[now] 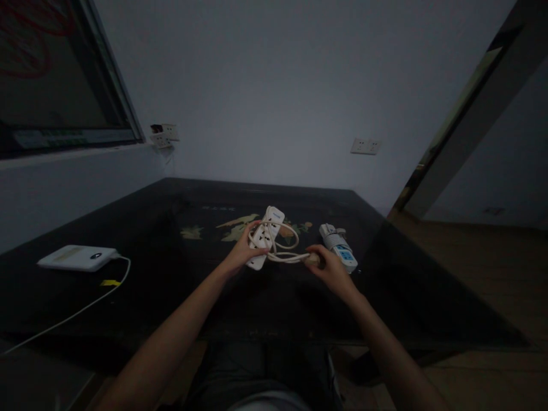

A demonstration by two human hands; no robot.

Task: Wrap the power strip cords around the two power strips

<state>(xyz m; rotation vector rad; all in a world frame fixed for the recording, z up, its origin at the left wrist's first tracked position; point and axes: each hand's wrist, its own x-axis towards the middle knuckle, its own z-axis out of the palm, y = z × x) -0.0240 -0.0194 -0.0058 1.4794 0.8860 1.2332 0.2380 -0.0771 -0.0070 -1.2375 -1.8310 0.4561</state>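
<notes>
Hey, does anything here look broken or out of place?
Yes: the wall socket at the left corner, under the window, hangs crooked, apparently off its mount. The other socket sits flat. The power strip in the hands looks intact.

Both forearms are bare, no sleeves showing; dark trousers cover the lap (261, 371).

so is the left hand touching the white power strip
Touching. The head view shows the left hand closed around the lower part of the white power strip, fingers wrapped over its face and cord, with no gap between them.
</notes>
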